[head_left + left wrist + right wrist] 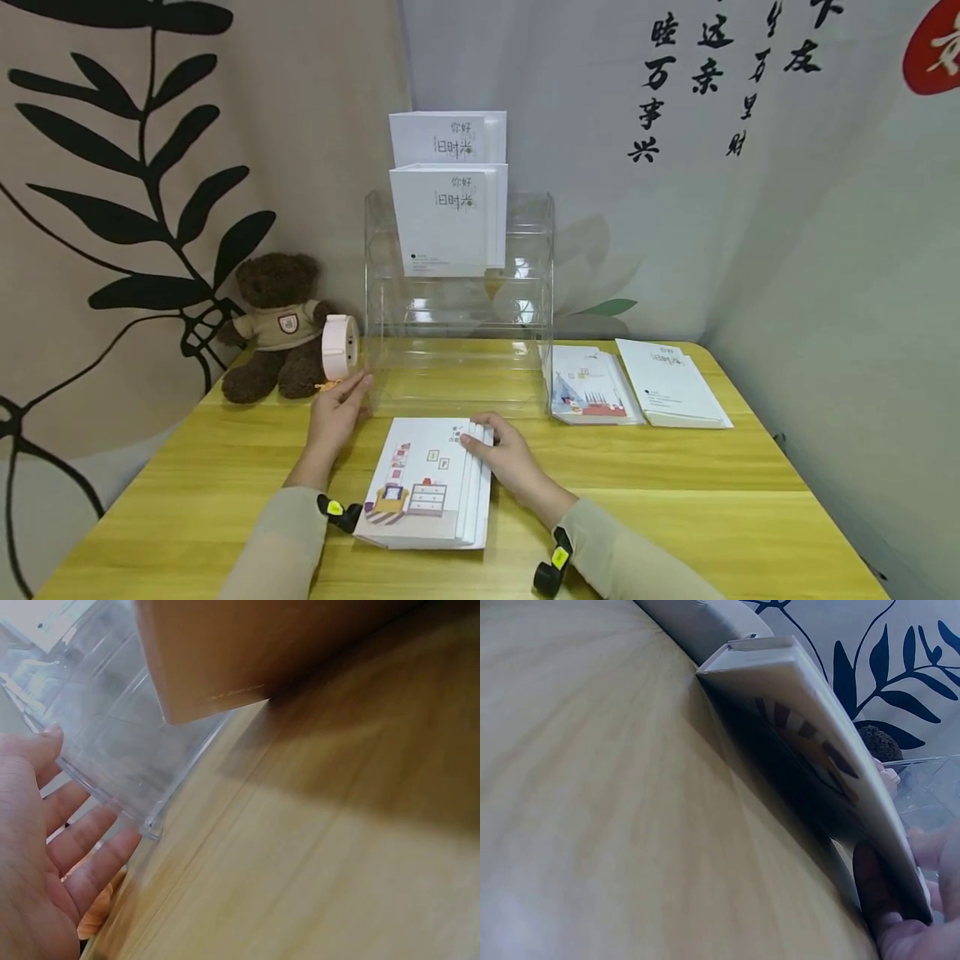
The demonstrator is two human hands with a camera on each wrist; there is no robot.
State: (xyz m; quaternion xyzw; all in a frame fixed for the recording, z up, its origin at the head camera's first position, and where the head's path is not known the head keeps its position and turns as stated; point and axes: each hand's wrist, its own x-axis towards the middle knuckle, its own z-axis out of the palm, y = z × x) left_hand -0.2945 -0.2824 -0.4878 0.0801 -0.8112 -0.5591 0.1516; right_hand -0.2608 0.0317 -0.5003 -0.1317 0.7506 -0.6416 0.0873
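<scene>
In the head view my right hand [517,465] holds a white illustrated notebook [408,483] by its far right corner, thumb on the cover. Its front shows an armchair and a chest of drawers, and its right side has stepped edges. The right wrist view shows the notebook [817,742] tilted up off the table, with fingers on both faces. My left hand [337,421] reaches to the near left corner of a clear display rack [461,292]. In the left wrist view the fingers [97,862] are nearly straight against the rack's side [127,742].
Two white notebooks [450,221] stand in the rack's upper tiers. More notebooks [588,383] lie right of the rack, with another white stack [671,379] beside them. A brown teddy bear [277,325] and a pale round object [340,346] sit left on the wooden table [660,517].
</scene>
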